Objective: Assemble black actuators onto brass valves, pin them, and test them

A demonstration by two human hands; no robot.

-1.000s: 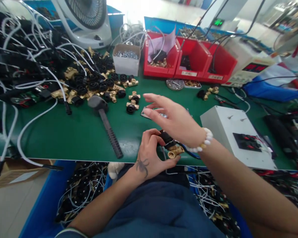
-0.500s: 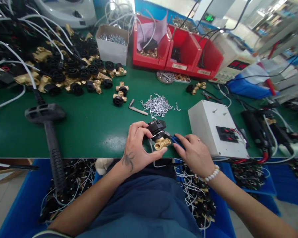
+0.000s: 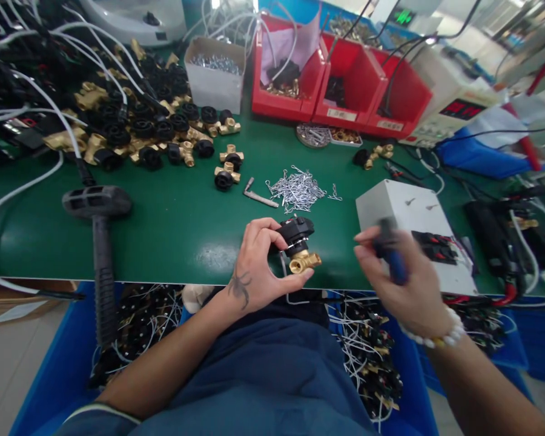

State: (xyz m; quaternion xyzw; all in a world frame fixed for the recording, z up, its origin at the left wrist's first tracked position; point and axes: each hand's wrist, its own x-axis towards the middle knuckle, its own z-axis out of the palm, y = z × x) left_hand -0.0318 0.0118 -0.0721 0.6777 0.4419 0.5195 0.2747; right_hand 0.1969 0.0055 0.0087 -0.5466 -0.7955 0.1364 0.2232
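Note:
My left hand (image 3: 263, 257) is closed around a brass valve with a black actuator (image 3: 305, 261), holding it upright at the table's front edge. Its fingers press the black top, and the thumb lies by the brass body. A bent metal rod and white cable show beside and below the valve. To the right, apart from the valve, my right hand (image 3: 404, 278) grips blue-handled pliers (image 3: 396, 263), smeared by motion. Beyond the valve lies a pile of silver cotter pins (image 3: 297, 189), with an L-shaped metal piece (image 3: 260, 197) at its left.
A black rubber mallet (image 3: 100, 242) lies at left over the table edge. Brass valves with black caps (image 3: 140, 127) crowd the back left. Red bins (image 3: 286, 106) and a carton of screws (image 3: 215, 85) stand behind. A grey switch box (image 3: 376, 203) sits beside my right hand.
My right hand has drawn the pliers away from the valve, to the right and over by the grey box. My left hand still holds the valve. The view has shifted slightly.

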